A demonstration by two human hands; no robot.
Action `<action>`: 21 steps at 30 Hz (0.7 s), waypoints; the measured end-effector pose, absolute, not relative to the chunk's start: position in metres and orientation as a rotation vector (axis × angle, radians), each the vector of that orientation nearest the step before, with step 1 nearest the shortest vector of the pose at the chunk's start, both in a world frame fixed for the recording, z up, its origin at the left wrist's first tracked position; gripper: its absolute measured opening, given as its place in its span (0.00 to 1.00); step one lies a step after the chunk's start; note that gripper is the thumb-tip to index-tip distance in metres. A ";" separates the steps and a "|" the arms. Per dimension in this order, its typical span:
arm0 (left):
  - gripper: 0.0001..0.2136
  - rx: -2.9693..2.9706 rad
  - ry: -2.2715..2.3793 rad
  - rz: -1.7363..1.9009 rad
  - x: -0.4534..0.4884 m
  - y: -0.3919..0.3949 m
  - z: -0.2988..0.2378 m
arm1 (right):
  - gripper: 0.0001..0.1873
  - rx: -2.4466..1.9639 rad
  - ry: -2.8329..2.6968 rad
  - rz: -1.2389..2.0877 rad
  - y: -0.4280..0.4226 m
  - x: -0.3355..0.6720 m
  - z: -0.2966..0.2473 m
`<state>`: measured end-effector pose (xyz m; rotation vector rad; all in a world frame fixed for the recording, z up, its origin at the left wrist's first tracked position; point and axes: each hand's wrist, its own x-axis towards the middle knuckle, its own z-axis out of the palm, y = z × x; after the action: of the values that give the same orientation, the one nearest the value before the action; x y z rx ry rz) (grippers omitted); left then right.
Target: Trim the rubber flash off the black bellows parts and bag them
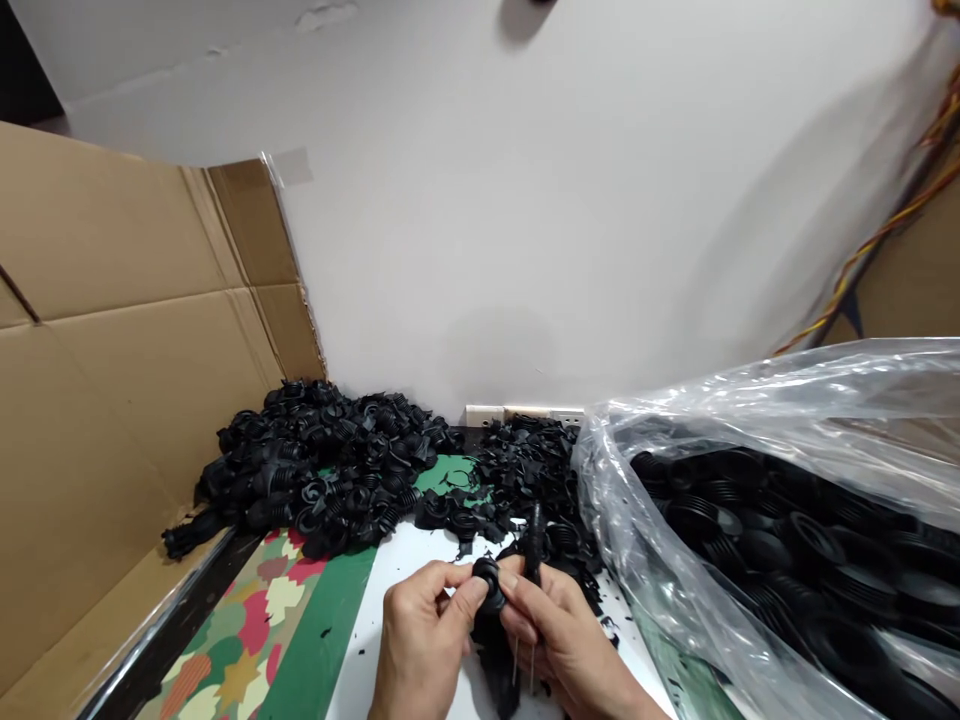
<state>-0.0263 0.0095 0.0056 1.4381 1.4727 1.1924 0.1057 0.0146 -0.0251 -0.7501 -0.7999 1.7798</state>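
Between my two hands is a small ribbed black rubber piece [489,580], round at the top. My left hand [424,635] pinches its left side with thumb and forefinger. On its right side, the thumb and forefinger of my right hand [564,635] press against it. A black-handled tweezer-like tool [535,535] also rests in my right hand, its two thin metal prongs pointing down. Dark material below the piece is partly hidden by my fingers. Under my hands lies a white sheet [397,560] strewn with black scraps.
A heap of ribbed black rubber pieces [322,460] lies at the back left, beside a cardboard wall [135,250]. Black trimmings [529,455] are piled before a power strip [486,414]. To the right, a clear plastic bag [607,480] holds many larger black rubber parts [810,550].
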 end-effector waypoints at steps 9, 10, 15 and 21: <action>0.04 0.904 1.362 1.280 -0.014 0.010 0.014 | 0.21 -0.860 -0.965 1.517 0.010 0.096 -0.030; 0.04 0.899 1.363 1.285 -0.013 0.010 0.014 | 0.20 -0.844 -0.914 1.562 0.010 0.096 -0.030; 0.03 0.936 1.388 1.286 -0.009 0.011 0.007 | 0.19 -0.708 -0.749 1.799 0.013 0.099 -0.029; 0.05 0.917 1.443 1.261 -0.009 0.012 0.008 | 0.20 -0.668 -0.712 1.845 0.014 0.100 -0.030</action>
<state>-0.0091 0.0122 0.0076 0.9173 1.4430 1.2607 0.0999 0.0143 -0.0296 -0.6678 -0.7115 1.8449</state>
